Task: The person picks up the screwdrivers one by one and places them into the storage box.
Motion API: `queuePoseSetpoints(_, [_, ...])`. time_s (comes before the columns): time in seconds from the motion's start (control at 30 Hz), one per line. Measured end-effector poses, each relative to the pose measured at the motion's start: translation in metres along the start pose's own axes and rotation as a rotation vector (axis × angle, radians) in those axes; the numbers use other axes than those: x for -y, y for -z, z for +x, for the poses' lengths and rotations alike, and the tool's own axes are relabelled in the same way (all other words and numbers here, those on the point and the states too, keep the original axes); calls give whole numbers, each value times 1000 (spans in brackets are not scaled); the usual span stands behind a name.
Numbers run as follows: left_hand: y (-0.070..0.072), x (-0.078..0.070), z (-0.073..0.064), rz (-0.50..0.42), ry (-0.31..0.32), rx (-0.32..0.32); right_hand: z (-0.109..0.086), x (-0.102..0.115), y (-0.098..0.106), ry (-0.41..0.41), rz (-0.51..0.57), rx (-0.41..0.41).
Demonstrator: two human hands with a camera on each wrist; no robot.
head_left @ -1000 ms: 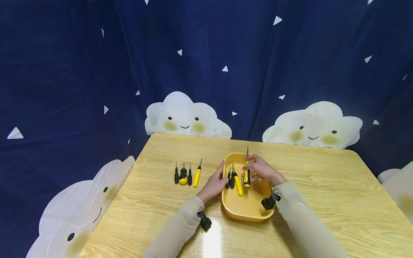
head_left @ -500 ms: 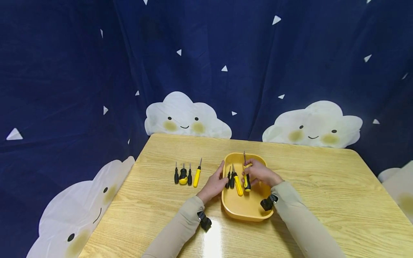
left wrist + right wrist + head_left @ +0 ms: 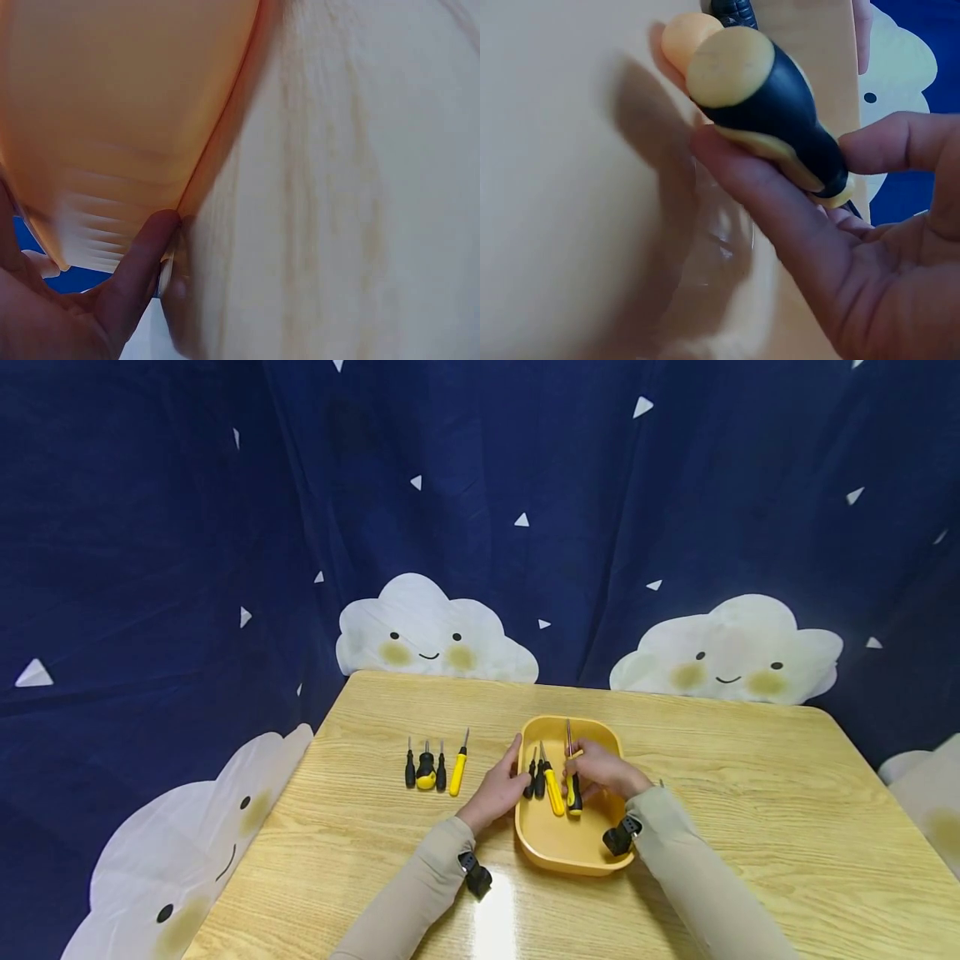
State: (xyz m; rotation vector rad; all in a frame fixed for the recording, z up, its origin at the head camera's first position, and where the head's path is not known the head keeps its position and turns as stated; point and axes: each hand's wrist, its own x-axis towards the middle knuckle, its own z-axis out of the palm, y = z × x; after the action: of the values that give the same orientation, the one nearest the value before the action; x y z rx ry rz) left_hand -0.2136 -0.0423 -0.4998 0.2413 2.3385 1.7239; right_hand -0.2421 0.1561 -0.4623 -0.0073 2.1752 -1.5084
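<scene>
1. One right hand (image 3: 600,768) pinches a yellow-and-black screwdriver (image 3: 574,795) within the orange tub (image 3: 570,845), tip toward twelve o'clock (whether it touches the bottom, I cannot tell).
2. One left hand (image 3: 495,789) grips the tub's wall at about nine o'clock.
3. Three loose screwdrivers (image 3: 554,792) lie in the tub, toward ten o'clock.
4. Four more screwdrivers (image 3: 426,777) lie in a row on the table (image 3: 735,785), at nine o'clock from the tub.

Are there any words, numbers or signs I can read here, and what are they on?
None that I can read.
Held screwdriver: faint marks on its yellow end, too blurred.
Other screwdrivers: too small to tell.
Tray: nothing readable.
Curtain: just triangles and smiling clouds.
</scene>
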Motion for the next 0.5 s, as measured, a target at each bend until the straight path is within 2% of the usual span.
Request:
queuePoseSetpoints(0.3, [0, 1, 1, -1, 1, -4, 0, -4, 0, -22, -98, 19])
queuePoseSetpoints(0.5, [0, 0, 0, -3, 0, 0, 0, -5, -1, -38, -138, -10])
